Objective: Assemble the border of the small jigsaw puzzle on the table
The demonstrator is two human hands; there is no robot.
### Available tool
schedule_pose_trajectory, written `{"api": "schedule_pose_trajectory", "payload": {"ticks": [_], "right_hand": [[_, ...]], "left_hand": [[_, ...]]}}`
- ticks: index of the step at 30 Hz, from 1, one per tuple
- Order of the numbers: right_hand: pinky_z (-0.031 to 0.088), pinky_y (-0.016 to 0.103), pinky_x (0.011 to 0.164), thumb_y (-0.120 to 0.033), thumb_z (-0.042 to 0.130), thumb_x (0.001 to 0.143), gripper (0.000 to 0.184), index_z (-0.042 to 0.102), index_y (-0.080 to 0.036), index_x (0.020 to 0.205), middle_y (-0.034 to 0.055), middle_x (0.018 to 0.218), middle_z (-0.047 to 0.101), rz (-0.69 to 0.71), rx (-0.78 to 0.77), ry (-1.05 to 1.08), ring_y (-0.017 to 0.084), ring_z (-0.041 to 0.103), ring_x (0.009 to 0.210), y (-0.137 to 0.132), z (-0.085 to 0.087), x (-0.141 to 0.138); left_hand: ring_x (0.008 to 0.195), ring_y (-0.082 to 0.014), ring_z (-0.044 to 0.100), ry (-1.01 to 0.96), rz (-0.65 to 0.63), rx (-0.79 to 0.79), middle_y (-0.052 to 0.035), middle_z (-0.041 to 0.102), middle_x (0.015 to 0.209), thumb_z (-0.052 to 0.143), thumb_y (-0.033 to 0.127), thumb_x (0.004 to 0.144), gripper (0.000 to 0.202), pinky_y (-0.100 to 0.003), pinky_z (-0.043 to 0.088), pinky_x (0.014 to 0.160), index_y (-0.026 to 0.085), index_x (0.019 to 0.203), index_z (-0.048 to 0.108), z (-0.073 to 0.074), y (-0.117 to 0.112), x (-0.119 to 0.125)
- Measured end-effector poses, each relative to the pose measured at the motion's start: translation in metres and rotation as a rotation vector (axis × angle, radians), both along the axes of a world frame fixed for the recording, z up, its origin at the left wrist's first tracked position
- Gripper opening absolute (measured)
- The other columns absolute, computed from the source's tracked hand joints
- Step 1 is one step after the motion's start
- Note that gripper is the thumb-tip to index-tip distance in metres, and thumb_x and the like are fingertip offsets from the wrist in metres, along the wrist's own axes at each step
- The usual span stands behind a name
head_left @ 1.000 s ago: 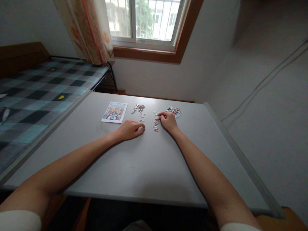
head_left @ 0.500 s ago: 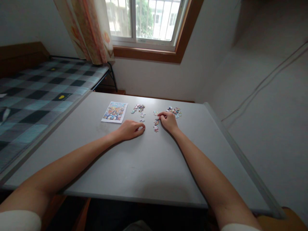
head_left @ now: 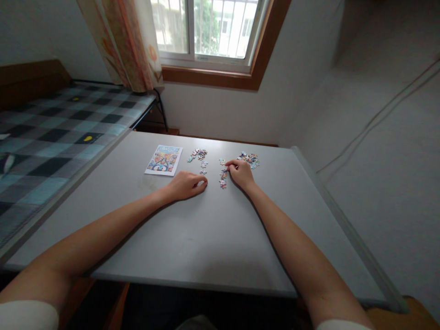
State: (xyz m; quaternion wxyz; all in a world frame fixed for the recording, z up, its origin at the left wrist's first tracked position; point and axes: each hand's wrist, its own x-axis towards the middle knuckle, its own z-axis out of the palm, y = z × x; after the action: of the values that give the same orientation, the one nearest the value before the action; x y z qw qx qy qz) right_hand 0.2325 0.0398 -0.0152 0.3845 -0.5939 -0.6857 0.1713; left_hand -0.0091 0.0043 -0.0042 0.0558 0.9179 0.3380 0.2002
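My right hand (head_left: 240,173) is closed in a pinch at a column of jigsaw puzzle pieces (head_left: 223,183), its fingertips on a small puzzle piece that they mostly cover. Another puzzle piece (head_left: 222,162) lies just beyond those fingertips. My left hand (head_left: 187,185) rests on the table with thumb and forefinger bent together; whatever is between the tips is too small to make out. Close to it lie a few puzzle pieces (head_left: 204,164). Behind are two piles, a left pile of pieces (head_left: 200,154) and a right pile of pieces (head_left: 252,159) partly behind my right hand.
A printed picture sheet (head_left: 164,160) lies left of the pieces on the white table (head_left: 192,243). Along the left stands a bed with a checked cover (head_left: 85,117). A window (head_left: 220,32) and curtain (head_left: 127,46) are beyond; a wall with a cable (head_left: 371,121) is on the right.
Both hands stay in the same places, and the puzzle pieces have not visibly moved.
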Motion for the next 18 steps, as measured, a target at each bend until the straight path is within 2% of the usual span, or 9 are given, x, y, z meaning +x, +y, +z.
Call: {"api": "schedule_pose_trajectory", "payload": {"ticks": [12, 18], "right_hand": [[0.047, 0.027, 0.072, -0.012, 0.046, 0.073, 0.029, 0.075, -0.019, 0.075, 0.0020, 0.067, 0.070, 0.006, -0.003, -0.007, 0.016, 0.062, 0.066, -0.0006, 0.0011, 0.0003], [0.047, 0.028, 0.074, -0.013, 0.045, 0.073, 0.028, 0.072, -0.020, 0.073, 0.0017, 0.067, 0.069, -0.024, 0.091, 0.019, 0.017, 0.062, 0.069, -0.0020, 0.0027, 0.0005]], "left_hand": [[0.052, -0.0105, 0.057, 0.005, 0.007, 0.001, 0.0020, 0.063, 0.058, 0.051, 0.030, 0.089, 0.023, -0.020, 0.035, 0.055, 0.021, 0.094, 0.071, 0.0015, -0.0010, 0.0000], [0.053, -0.0107, 0.058, 0.004, 0.003, -0.003, 0.0014, 0.064, 0.060, 0.050, 0.031, 0.090, 0.024, -0.020, 0.035, 0.056, 0.021, 0.095, 0.071, -0.0007, -0.0003, -0.0007]]}}
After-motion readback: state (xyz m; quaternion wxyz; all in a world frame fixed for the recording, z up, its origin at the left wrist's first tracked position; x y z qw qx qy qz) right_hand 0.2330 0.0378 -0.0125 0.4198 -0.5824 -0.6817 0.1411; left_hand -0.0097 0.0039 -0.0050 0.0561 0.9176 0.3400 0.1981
